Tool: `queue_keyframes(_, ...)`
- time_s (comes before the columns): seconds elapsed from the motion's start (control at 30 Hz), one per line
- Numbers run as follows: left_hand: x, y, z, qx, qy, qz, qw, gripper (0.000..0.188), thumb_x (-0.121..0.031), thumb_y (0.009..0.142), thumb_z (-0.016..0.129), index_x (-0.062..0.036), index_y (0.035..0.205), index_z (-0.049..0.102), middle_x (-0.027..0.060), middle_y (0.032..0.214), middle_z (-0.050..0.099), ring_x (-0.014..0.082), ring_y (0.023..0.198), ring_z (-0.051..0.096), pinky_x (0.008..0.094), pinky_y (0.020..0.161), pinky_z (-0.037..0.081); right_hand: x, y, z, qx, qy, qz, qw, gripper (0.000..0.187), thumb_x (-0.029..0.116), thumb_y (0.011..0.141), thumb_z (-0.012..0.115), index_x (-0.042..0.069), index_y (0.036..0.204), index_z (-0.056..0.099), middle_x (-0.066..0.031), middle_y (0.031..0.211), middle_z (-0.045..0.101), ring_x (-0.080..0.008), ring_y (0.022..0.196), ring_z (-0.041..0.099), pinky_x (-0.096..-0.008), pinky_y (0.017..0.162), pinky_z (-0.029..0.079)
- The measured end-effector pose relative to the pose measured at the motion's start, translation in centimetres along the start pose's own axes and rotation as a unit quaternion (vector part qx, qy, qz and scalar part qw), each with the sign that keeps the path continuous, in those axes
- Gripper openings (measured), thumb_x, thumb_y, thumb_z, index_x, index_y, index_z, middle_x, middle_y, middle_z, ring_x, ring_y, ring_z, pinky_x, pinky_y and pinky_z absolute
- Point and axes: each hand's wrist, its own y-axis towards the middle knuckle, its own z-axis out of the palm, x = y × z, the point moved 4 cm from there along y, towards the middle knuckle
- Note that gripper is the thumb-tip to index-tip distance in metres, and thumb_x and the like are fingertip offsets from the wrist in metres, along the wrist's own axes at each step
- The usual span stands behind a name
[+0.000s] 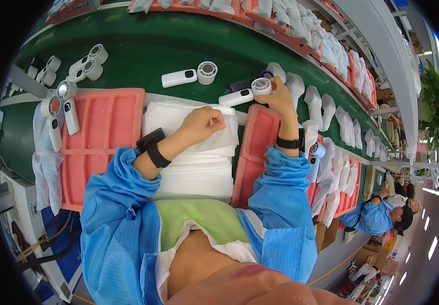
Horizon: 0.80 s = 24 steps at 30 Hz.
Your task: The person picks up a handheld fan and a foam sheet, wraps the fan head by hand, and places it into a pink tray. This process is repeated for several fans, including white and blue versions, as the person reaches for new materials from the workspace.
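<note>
My right hand [279, 96] grips the round head of a white handheld fan [237, 97], its handle pointing left over the green bench. Curled above a stack of thin white bags [194, 175], my left hand [202, 124] has its fingers closed; whether they pinch a bag edge I cannot make out. Another white fan [180, 78] lies farther back, by itself. A dark flat object [242, 85] lies partly hidden behind the gripped fan. Close to my right hand, wrapped fans [294, 87] in white bags form a row running off to the right.
Pink foam trays [100, 109] flank the bag stack, the right tray [256, 137] being narrower in view. Several unwrapped fans [88, 66] sit at the back left. Raised trays of bagged fans [301, 25] line the far side. At far right, a person in blue [374, 216] works.
</note>
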Motion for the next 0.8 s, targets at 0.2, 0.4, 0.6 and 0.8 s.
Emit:
queue_keyframes(0.2, -0.4, 0.9, -2.9, -0.012, -0.095, -0.023, 0.995, 0.018, -0.02, 0.082, 0.072, -0.0038, 0.084, 0.065, 0.0052, 0.076, 0.064, 0.0144, 0.06, 0.052, 0.0275, 0.056, 0.043, 7.7, -4.9, -5.5, -0.16, 0.108, -0.017, 0.981, 0.056, 0.015, 0.058, 0.078, 0.002, 0.106, 0.053, -0.0086, 0.097, 0.06, -0.0178, 0.089, 0.058, -0.0287, 0.08, 0.047)
queue_keyframes(0.4, -1.9, 1.1, -4.3, -0.013, -0.13, -0.041, 0.991, 0.017, -0.019, 0.084, 0.071, -0.0034, 0.083, 0.063, 0.0009, 0.073, 0.061, 0.0091, 0.059, 0.049, 0.0258, 0.055, 0.041, 10.6, -8.6, -7.6, -0.213, 0.192, -0.093, 0.953, 0.056, 0.014, 0.058, 0.079, 0.003, 0.107, 0.052, -0.0075, 0.102, 0.059, -0.0154, 0.09, 0.058, -0.0278, 0.082, 0.047)
queue_keyframes(0.6, -3.7, 0.3, -5.9, -0.04, -0.249, -0.058, 0.966, 0.017, -0.019, 0.088, 0.069, -0.0035, 0.087, 0.063, -0.0024, 0.078, 0.061, 0.006, 0.063, 0.049, 0.0241, 0.057, 0.042, 13.9, -8.7, -3.0, -0.162, 0.256, -0.178, 0.936, 0.056, 0.003, 0.058, 0.077, 0.004, 0.109, 0.051, -0.0061, 0.104, 0.059, -0.0155, 0.093, 0.059, -0.0281, 0.084, 0.047)
queue_keyframes(0.8, -5.2, 0.0, -7.0, -0.13, -0.46, -0.033, 0.878, 0.017, -0.02, 0.093, 0.064, -0.0036, 0.094, 0.062, -0.0019, 0.089, 0.062, 0.0061, 0.079, 0.055, 0.023, 0.076, 0.043, 16.2, -8.8, -0.1, -0.109, 0.144, -0.273, 0.945, 0.057, -0.003, 0.06, 0.076, 0.003, 0.113, 0.055, -0.0097, 0.105, 0.058, -0.0225, 0.094, 0.061, -0.0313, 0.083, 0.049)
